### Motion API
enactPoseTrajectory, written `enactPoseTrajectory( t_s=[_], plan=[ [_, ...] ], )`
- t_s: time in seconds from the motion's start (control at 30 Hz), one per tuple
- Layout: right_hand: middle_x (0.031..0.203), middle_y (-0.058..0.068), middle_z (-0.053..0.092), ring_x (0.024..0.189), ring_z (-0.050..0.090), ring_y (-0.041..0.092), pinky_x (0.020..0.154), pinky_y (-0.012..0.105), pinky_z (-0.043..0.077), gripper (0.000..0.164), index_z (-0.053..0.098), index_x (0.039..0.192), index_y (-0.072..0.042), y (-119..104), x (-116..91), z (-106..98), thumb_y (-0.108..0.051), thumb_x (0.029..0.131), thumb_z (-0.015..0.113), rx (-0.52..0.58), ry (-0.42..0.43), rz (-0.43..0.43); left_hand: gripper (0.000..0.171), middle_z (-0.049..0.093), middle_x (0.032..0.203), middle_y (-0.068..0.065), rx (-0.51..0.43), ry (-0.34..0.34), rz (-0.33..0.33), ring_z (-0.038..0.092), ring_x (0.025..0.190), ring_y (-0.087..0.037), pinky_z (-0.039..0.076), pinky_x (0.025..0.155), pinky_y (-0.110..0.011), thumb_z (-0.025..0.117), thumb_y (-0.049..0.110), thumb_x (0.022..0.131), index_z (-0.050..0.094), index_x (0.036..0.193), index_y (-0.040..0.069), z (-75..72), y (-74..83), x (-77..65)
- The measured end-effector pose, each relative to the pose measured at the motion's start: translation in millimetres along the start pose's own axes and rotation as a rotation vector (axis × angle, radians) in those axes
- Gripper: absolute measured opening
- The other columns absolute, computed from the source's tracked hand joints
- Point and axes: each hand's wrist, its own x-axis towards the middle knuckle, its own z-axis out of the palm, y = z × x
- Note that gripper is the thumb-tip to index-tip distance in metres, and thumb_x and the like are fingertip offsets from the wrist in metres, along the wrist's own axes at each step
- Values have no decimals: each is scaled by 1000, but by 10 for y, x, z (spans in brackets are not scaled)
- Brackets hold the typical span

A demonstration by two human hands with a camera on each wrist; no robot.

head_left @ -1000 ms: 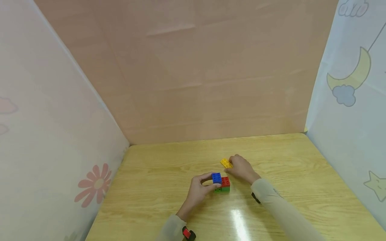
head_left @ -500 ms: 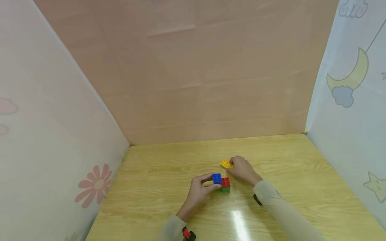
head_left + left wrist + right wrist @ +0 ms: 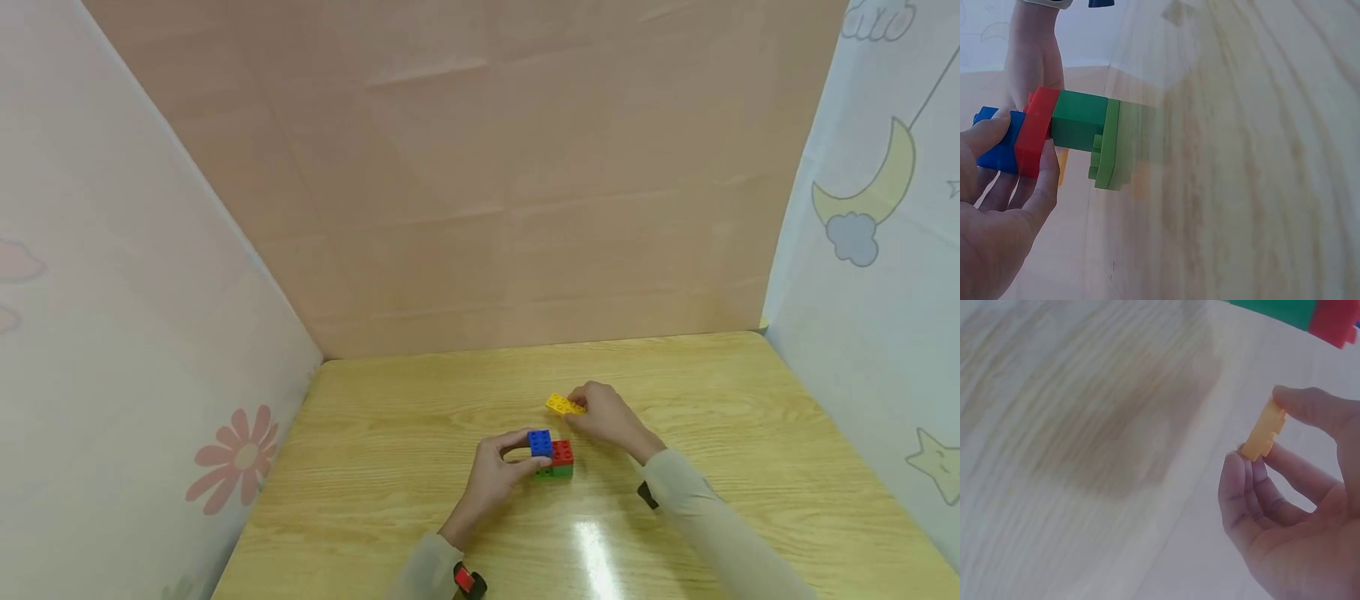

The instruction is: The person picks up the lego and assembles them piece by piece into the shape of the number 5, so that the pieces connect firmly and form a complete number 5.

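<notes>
A toy block stack stands in front of the person. At its base is a light green flat brick (image 3: 1110,144), then a dark green brick (image 3: 1079,119), a red brick (image 3: 1036,134) and, on top, a blue brick (image 3: 539,443). The left hand (image 3: 491,471) holds the stack's upper part from the left, its thumb on the blue brick and its fingers reaching round the blue and red ones. Just behind the stack, the right hand (image 3: 606,414) pinches a thin yellow brick (image 3: 1263,432) between thumb and fingers, raised off the table in the right wrist view.
The wooden table (image 3: 390,417) ends at a tan back panel (image 3: 495,208). White printed panels (image 3: 150,292) rise along both sides. A light reflection (image 3: 595,558) shines on the tabletop near the front.
The right hand has picked up the yellow brick, which has risen a little and tilted. The left hand and the stack have stayed in place.
</notes>
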Motion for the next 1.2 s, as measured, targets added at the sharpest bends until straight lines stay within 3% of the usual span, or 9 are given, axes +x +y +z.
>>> enactPoseTrajectory(
  t_s=[0.17,0.4,0.6,0.73,0.97,1.2],
  plan=[
    [112,16,74,95,69,24,83,45,62,38,73,123,4,-78,-68,-81,-19,93,78,56,6,-35,40,78,126,-1,-13,-10,14,73,118,-18,62,96,-30,85,28,90,77,129,24,-10,18,4],
    [105,8,74,88,63,16,75,31,57,37,75,122,1,-217,-154,-218,-21,93,80,90,23,-86,40,77,128,-1,19,-26,65,73,121,-21,58,106,-39,84,28,91,76,130,21,-34,35,8],
    [102,5,74,88,64,15,72,24,55,37,77,121,-1,-291,-219,-322,-23,91,82,111,24,-140,40,78,126,-1,19,-23,60,74,117,-17,60,102,-34,84,27,91,76,130,22,-37,19,20],
    [100,1,74,86,63,11,73,22,56,37,78,120,-3,-296,-258,-375,-24,90,83,116,9,-161,39,78,125,-2,15,-26,69,75,115,-17,60,101,-35,84,27,91,76,129,20,-34,7,25],
    [98,-4,74,81,61,3,73,22,57,34,80,117,-7,-320,-317,-458,-27,90,84,114,-36,-294,38,78,126,0,13,-27,43,75,116,-18,60,101,-32,84,29,91,77,128,24,-33,20,24],
    [100,-7,73,83,62,5,74,23,57,30,80,116,-14,-374,-361,-506,-29,90,84,92,-71,-365,39,77,128,-1,13,-28,48,75,116,-17,60,101,-32,83,28,91,76,129,24,-40,22,38]
  ],
)
